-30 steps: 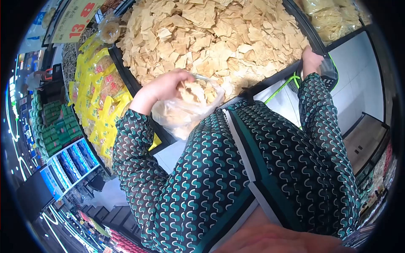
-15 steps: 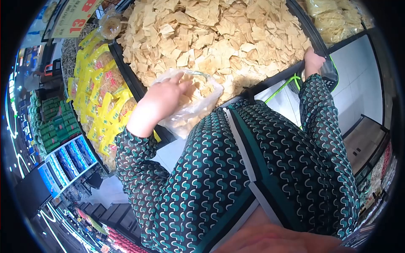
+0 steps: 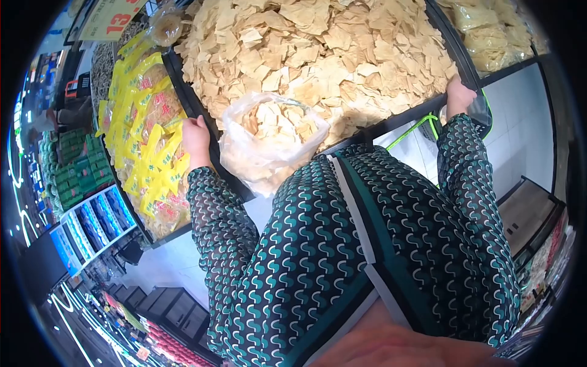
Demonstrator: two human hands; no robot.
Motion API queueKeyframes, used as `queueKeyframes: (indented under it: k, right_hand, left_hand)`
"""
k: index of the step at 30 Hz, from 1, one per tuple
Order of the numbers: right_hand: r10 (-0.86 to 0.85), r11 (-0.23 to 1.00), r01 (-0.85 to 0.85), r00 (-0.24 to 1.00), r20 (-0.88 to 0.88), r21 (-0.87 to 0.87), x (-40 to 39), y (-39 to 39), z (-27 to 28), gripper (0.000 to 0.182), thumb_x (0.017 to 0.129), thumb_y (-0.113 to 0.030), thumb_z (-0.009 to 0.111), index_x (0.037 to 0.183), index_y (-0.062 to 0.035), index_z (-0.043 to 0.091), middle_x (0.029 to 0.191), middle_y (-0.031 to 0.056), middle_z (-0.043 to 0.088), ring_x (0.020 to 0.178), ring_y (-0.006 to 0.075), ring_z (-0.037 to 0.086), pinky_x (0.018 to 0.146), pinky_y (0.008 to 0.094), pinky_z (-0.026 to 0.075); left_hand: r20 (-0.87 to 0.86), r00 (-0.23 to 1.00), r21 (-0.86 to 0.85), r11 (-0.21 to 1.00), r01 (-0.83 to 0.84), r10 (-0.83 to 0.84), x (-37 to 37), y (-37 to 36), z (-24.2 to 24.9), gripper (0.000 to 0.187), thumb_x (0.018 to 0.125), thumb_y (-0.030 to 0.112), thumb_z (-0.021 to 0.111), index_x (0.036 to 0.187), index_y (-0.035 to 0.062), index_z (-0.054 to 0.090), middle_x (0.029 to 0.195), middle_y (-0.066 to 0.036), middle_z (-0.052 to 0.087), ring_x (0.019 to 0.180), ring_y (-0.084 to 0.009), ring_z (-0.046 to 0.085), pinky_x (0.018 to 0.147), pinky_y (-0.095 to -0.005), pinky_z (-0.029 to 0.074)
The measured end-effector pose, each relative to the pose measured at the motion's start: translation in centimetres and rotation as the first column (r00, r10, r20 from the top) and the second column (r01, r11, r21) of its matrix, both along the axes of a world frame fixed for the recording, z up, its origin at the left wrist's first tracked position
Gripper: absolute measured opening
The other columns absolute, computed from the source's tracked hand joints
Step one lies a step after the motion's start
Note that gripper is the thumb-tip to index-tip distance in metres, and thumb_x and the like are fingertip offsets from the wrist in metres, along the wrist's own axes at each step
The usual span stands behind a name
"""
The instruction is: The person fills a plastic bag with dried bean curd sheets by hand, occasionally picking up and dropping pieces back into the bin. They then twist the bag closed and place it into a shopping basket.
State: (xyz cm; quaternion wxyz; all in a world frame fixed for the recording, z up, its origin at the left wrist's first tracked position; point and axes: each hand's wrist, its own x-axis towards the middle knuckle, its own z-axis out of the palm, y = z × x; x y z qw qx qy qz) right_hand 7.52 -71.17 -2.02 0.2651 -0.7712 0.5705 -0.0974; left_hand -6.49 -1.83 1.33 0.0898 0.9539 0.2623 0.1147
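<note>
A wide black-edged bin [image 3: 391, 122] holds a heap of pale, flat, broken flakes [image 3: 318, 55]. At its near edge, against my body, stands an open clear plastic bag [image 3: 244, 156] with flakes inside; neither hand touches it. My left hand [image 3: 196, 140] is left of the bag, its fingers closed over the black side rim of the bin, beside the yellow packets. My right hand [image 3: 460, 98] grips the bin's rim at the near right corner, fingers curled and partly hidden.
Yellow-printed packets [image 3: 153, 140] fill the left compartment. Clear packets [image 3: 495, 37] lie at the top right. A bright green cord [image 3: 406, 131] hangs below the right corner. A price sign [image 3: 110, 21], blue-and-white shelving [image 3: 101, 229] and a dark crate [image 3: 529, 214] stand around.
My left hand has left the plastic bag and moved left to the bin's side rim. The bag now stands open with its flakes showing. My right hand stays at the right corner.
</note>
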Motion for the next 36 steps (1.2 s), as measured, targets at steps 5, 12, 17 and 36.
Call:
queueKeyframes:
  k: [5,12,17,36]
  right_hand:
    - [0.013,1.0,-0.013,1.0,0.01,0.019,0.0,0.0,0.0,0.093,0.073,-0.05,0.069,0.13,0.0142,0.032,0.131,0.0322,0.049,0.12,0.041,0.054,0.103,0.0405,0.042]
    - [-0.013,1.0,0.013,1.0,-0.011,-0.004,0.3,0.0,0.0,0.092,0.073,-0.05,0.069,0.13,0.0121,0.034,0.13,0.0318,0.05,0.12,0.041,0.054,0.103,0.0414,0.041]
    - [-0.017,1.0,0.017,1.0,-0.006,0.017,0.2,0.1,0.2,0.093,0.073,-0.049,0.068,0.133,0.0122,0.032,0.132,0.031,0.05,0.122,0.0404,0.053,0.104,0.0414,0.04]
    - [-0.031,1.0,0.031,0.999,-0.012,0.004,0.2,0.1,0.2,0.096,0.071,-0.05,0.069,0.135,0.0115,0.033,0.134,0.0292,0.05,0.123,0.0384,0.052,0.105,0.0415,0.039]
  left_hand:
    - [0.077,0.993,0.114,0.989,-0.096,0.087,-0.4,-2.0,-1.3,0.023,0.086,0.027,0.059,0.085,0.0044,0.057,0.086,-0.016,0.063,0.081,-0.0375,0.062,0.07,-0.0479,0.049]
    - [0.176,0.974,0.095,0.983,-0.16,0.141,-0.6,-2.7,-1.6,0.023,0.085,0.027,0.057,0.081,0.0049,0.059,0.083,-0.017,0.065,0.079,-0.0389,0.062,0.07,-0.0485,0.049]
    - [0.144,0.973,0.084,0.977,-0.196,0.182,-0.6,-2.4,-1.8,0.021,0.084,0.026,0.058,0.08,0.0061,0.059,0.082,-0.014,0.064,0.079,-0.0358,0.061,0.069,-0.0469,0.048]
    - [0.163,0.968,0.064,0.977,-0.203,0.191,-0.4,-2.5,-1.7,0.021,0.083,0.027,0.059,0.078,0.007,0.059,0.081,-0.013,0.064,0.077,-0.0352,0.062,0.068,-0.0462,0.048]
